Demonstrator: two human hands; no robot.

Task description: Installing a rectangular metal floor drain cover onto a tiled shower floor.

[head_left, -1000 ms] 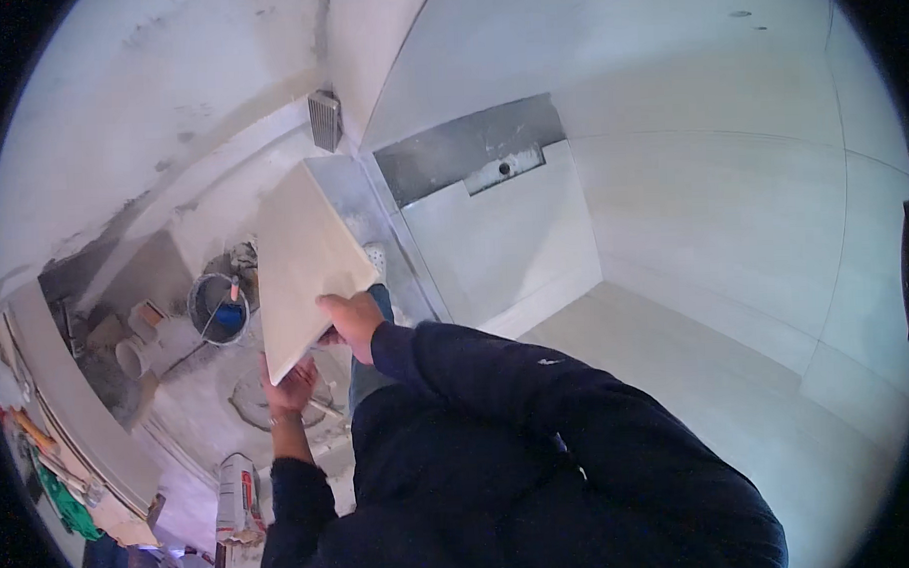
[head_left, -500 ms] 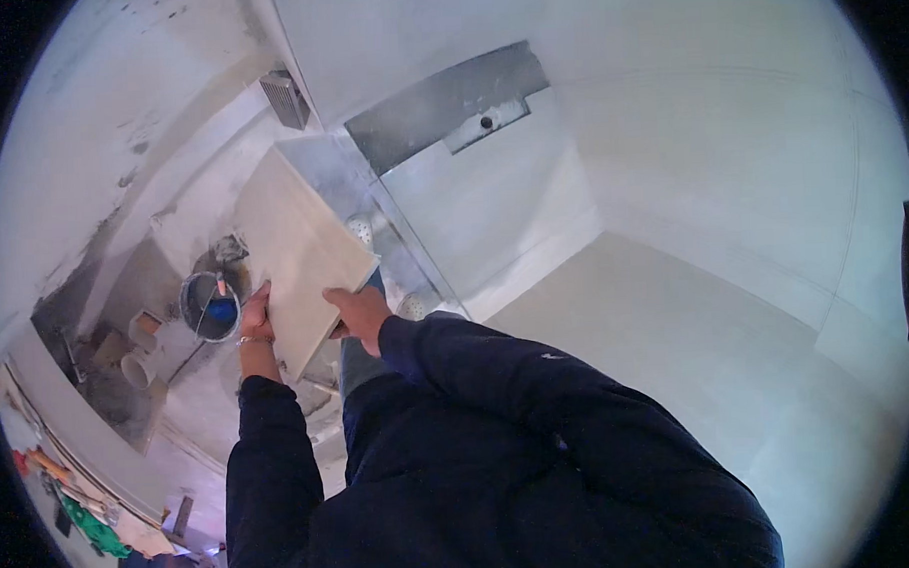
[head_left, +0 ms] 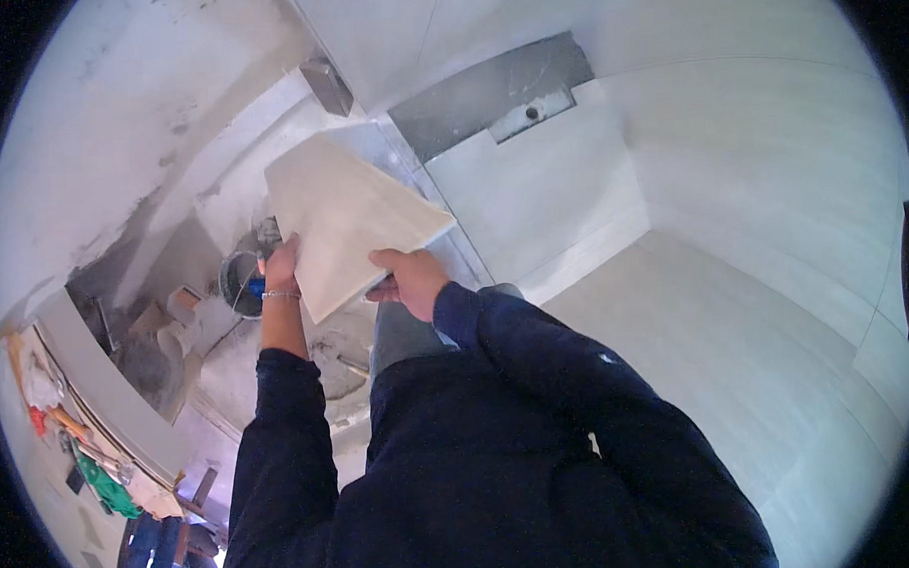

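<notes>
A large cream-coloured tile (head_left: 347, 213) is held up in front of me, tilted, between both hands. My left hand (head_left: 282, 265) grips its left edge, with a bracelet at the wrist. At the near right edge my right hand (head_left: 414, 280) is closed on the tile, thumb on top and fingers curled beneath. Just left of my left hand stands a bucket (head_left: 237, 297), partly hidden by that hand, with something blue inside it.
A recess (head_left: 141, 335) in the floor at left holds a white pipe piece (head_left: 176, 340) and debris. Ahead, a grey untiled strip (head_left: 478, 98) has a drain hole (head_left: 532, 113). Pale tiled walls rise at right. Tools and a green cloth (head_left: 106, 486) lie at the lower left.
The tile, with both hands on it, has swung to the right and turned so that more of its face shows. The view has shifted as well, and the bucket is now more covered.
</notes>
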